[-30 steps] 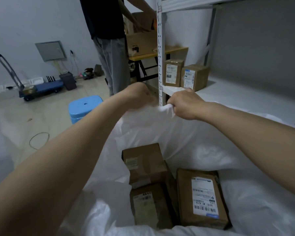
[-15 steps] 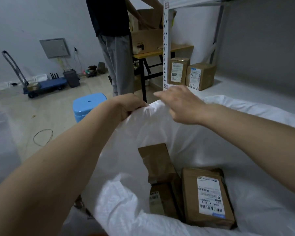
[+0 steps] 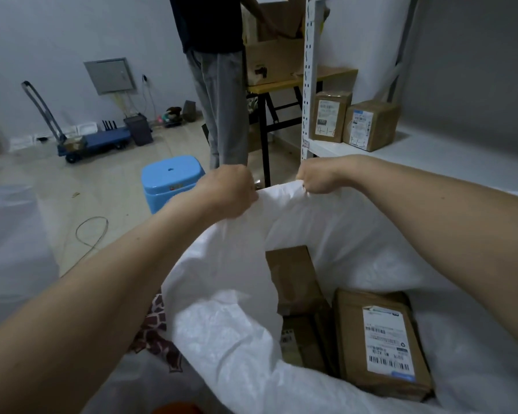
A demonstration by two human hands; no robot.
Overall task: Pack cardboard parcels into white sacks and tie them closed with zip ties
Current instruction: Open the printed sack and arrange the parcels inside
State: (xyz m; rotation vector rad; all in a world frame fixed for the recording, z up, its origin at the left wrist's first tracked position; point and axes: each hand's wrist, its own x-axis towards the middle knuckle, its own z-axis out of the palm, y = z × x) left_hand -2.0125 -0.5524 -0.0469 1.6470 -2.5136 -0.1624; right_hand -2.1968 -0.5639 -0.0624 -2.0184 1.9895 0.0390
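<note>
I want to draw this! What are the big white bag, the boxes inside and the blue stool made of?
White sack: probably woven plastic, with a faint weave and stiff creases. Parcels: brown cardboard, matte, with paper labels stuck on. Blue stool: looks like smooth moulded plastic, slightly shiny.

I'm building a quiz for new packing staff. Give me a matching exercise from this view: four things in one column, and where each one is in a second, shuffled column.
Things:
1. white woven sack
2. brown cardboard parcel with the white barcode label
3. light blue plastic stool
4. pair of small labelled cardboard boxes

Places:
A. on the white shelf
B. on the floor beyond the left hand
C. far rim gripped by both hands, the right hand included
D. lying inside the sack

Pairs: 1-C, 2-D, 3-B, 4-A
</note>
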